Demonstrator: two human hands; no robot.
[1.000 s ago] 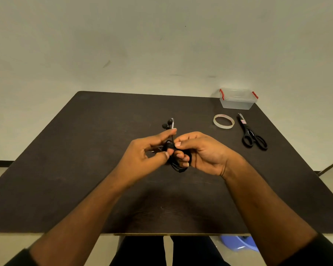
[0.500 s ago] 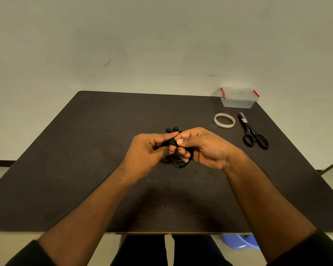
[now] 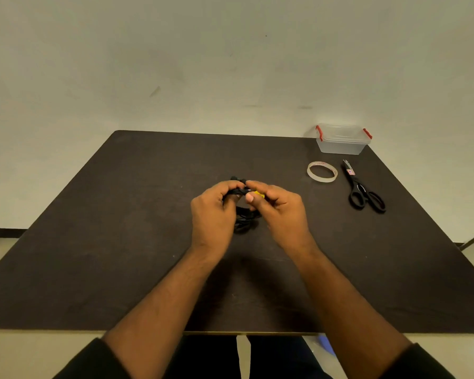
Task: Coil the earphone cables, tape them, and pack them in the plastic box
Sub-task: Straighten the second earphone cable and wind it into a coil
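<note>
Earphone cable [image 3: 244, 218] hangs as a black coil between your hands, above the table's [image 3: 121, 242] middle — your left hand [image 3: 212, 212] grips it, your right hand [image 3: 281, 207] pinches something yellow. Tape roll [image 3: 322, 172] lies far right, nearer your right hand.

No legible text is appearing in the head view. Reddish print is running along the inner face of the tape roll [image 3: 322, 172], but the characters are too small to resolve. A small pink-and-white label is sitting on the blades of the scissors [image 3: 363, 188]; its wording is likewise remaining unreadable
</note>
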